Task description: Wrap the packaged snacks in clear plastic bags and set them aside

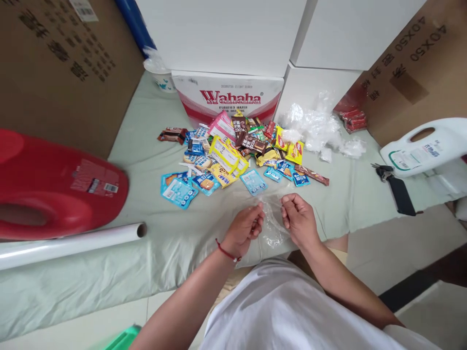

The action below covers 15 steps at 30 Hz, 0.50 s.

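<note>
A clear plastic bag (pixel 273 224) is stretched between my two hands, close to the table's front edge. My left hand (pixel 245 227), with a red cord at the wrist, pinches one side of it. On the other side, my right hand (pixel 298 218) grips the bag between thumb and fingers. Nothing can be made out inside the bag. Just beyond my hands lies a heap of wrapped snacks: a light blue packet (pixel 254 182), yellow packets (pixel 224 154), brown cocoa packets (pixel 251 143) and a brown stick-shaped snack (pixel 312 175).
Crumpled clear bags (pixel 314 126) lie right of a Wahaha carton (pixel 228 97). At left are a large red jug (pixel 54 184) and a white roll (pixel 73 245). A white detergent bottle (pixel 426 148) and keys with a black case (pixel 397 192) sit at right. Cardboard boxes (pixel 65 63) flank the table.
</note>
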Each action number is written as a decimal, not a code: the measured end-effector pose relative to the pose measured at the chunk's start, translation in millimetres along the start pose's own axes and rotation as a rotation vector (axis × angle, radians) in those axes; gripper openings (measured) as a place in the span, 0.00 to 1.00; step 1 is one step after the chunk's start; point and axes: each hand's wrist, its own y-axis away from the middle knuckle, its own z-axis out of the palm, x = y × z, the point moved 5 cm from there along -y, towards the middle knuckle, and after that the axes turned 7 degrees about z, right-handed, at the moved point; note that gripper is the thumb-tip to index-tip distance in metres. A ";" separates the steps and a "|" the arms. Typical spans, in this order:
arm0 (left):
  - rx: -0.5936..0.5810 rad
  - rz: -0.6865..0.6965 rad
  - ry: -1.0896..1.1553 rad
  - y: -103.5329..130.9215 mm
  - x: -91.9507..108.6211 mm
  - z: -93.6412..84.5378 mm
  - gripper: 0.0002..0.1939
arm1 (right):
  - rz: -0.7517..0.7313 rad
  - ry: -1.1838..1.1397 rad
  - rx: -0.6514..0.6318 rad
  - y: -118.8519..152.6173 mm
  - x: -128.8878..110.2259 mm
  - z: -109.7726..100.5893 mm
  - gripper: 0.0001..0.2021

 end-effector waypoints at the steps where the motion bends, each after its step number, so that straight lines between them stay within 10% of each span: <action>1: 0.011 0.033 -0.008 -3.2 1.6 -0.1 0.28 | 0.003 0.009 -0.010 0.2 -1.3 -1.3 0.23; 15: -0.062 0.177 0.128 4.5 9.3 -5.9 0.23 | 0.242 -0.085 0.043 -25.4 -4.0 -49.3 0.33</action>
